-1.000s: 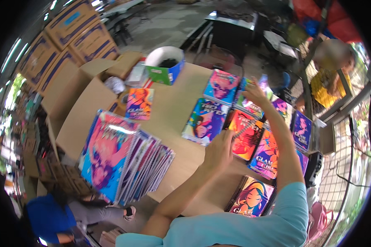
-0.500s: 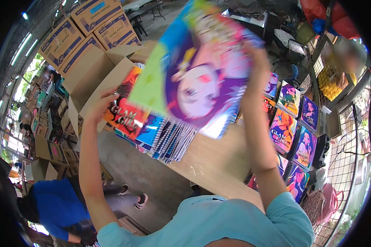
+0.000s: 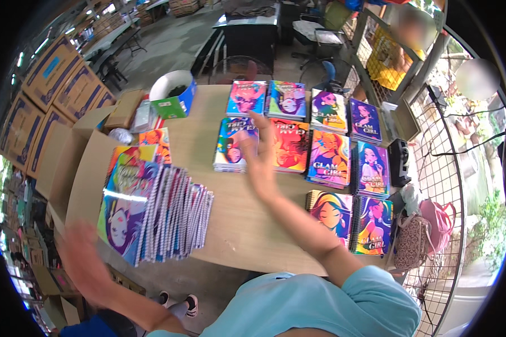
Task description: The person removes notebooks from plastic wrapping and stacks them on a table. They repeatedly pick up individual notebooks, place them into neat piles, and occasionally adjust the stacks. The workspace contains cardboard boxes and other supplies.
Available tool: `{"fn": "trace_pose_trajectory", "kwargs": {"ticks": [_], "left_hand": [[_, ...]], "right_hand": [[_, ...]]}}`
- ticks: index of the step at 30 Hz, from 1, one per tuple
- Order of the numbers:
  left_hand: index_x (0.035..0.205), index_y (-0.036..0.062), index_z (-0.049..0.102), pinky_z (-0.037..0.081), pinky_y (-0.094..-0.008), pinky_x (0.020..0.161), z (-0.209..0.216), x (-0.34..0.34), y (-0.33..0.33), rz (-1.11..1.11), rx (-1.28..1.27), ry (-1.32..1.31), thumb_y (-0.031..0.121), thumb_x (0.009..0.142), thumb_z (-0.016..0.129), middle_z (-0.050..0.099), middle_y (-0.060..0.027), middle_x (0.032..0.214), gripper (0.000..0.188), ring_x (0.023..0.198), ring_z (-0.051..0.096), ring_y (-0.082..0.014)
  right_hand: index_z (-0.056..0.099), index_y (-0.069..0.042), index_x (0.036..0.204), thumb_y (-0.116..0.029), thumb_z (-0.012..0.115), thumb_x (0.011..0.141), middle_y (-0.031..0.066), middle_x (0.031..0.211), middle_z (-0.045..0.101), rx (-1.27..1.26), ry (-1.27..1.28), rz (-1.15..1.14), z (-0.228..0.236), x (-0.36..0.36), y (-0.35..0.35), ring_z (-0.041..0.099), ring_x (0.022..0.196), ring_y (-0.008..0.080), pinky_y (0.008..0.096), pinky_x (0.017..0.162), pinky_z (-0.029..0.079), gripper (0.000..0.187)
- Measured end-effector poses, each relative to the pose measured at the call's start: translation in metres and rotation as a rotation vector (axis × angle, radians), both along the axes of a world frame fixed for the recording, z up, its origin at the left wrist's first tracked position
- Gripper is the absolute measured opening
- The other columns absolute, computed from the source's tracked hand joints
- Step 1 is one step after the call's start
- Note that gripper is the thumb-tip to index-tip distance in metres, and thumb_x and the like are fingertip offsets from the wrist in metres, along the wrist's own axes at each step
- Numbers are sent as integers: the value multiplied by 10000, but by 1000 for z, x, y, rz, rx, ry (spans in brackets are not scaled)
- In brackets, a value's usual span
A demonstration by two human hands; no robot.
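Note:
A long row of spiral notebooks (image 3: 171,219) leans at the table's left, wire bindings up. Its end one, a colourful notebook (image 3: 121,216) with a drawn face, lies tilted against the row. Beside it, over the carton's edge, my left hand (image 3: 84,261) is smeared by motion, so its fingers do not read clearly. My right hand (image 3: 257,151) is open and empty, fingers apart, above or beside a blue-covered notebook stack (image 3: 226,146). Right of it lies a red-orange notebook stack (image 3: 289,147). Farther back are a pink-and-blue stack (image 3: 246,98) and a green-and-purple stack (image 3: 287,100).
More notebook stacks (image 3: 329,157) fill the table's right side. An open carton (image 3: 87,174) stands at the left, near piled boxes (image 3: 53,84). A green-and-blue box (image 3: 177,104) sits at the back. Bags (image 3: 413,241) hang by the wire mesh, with a person (image 3: 388,70) beyond.
The colourful notebook my right hand carried now rests at the left end of the row. Both hands have come away from the notebooks, and the view has shifted toward the table's right.

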State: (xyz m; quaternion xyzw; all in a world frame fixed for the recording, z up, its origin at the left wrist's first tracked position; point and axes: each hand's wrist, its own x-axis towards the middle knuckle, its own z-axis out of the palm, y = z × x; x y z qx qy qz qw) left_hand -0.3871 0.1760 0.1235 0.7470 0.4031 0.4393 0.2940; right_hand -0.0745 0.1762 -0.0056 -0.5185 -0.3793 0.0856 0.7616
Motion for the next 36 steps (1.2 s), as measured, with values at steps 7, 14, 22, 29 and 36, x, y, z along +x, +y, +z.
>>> {"fn": "trace_pose_trajectory", "kwargs": {"ticks": [7, 14, 22, 29, 36], "left_hand": [[1046, 80, 646, 405, -408, 888, -204, 338, -36, -602, 136, 122, 264, 776, 713, 452, -129, 1151, 334, 1093, 461, -283], [925, 14, 606, 454, -458, 739, -284, 484, -31, -145, 99, 765, 334, 679, 770, 452, -102, 1155, 436, 1025, 489, -281], [1277, 28, 412, 501, -341, 731, -129, 311, -53, -381, -6, 91, 49, 886, 537, 619, -163, 1013, 411, 871, 638, -252], [1248, -12, 537, 424, -275, 930, 40, 4, 2, 121, -123, 17, 92, 829, 612, 604, -99, 1163, 439, 1049, 554, -132], [1284, 5, 485, 426, -267, 929, -8, -85, 139, -309, -766, -174, 205, 907, 538, 560, -58, 1219, 430, 1075, 535, -123]], "right_hand": [[586, -156, 1130, -147, 663, 733, 161, 1129, 505, -1216, -795, -232, -132, 308, -7, 463, 1083, 385, 433, 883, 444, 404], [595, -324, 1151, -209, 560, 829, 115, 1377, 372, -1302, -1619, 1, -159, 399, 47, 224, 1352, 359, 655, 990, 275, 344], [639, -178, 953, -208, 555, 825, 54, 1008, 600, -853, -1662, -52, -78, 379, 4, 600, 988, 193, 497, 1079, 240, 156], [635, -6, 867, -129, 639, 817, 5, 799, 593, 180, -127, 36, 109, 135, -14, 535, 651, 91, 224, 591, 432, 133], [601, -10, 968, -228, 580, 799, 87, 983, 528, -68, 502, 332, 96, -102, 31, 472, 946, 185, 297, 916, 336, 277]]}}
